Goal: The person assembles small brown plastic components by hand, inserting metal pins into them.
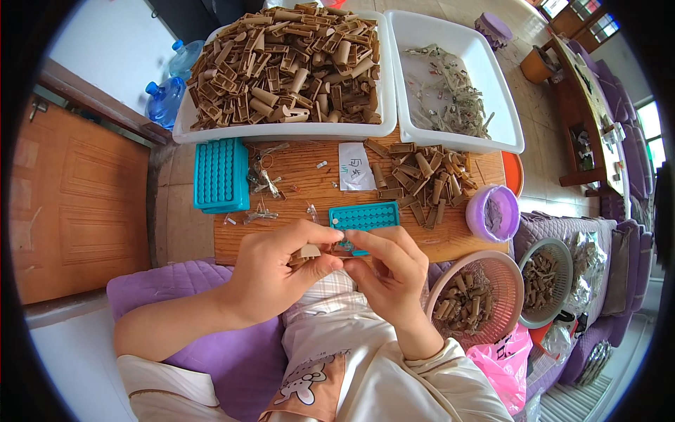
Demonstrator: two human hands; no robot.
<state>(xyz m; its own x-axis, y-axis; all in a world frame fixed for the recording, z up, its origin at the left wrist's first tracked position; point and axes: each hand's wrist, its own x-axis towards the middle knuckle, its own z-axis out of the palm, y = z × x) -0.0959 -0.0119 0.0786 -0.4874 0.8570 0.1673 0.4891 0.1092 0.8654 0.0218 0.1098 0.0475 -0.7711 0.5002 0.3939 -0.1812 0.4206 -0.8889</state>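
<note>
The left hand (271, 271) pinches a small tan plastic piece (308, 251), and the right hand (394, 271) pinches its other end, just above the lap. A flat teal plastic tray (365, 215) lies just behind the fingers on the wooden table (309, 190). Farther back, a big white tub (281, 131) holds many brown plastic clips (288, 63).

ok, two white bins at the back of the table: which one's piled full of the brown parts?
The left bin: brown parts are heaped above its rim. The right bin holds only a thin scatter of pale, clear bits, much of its white floor bare.
</note>
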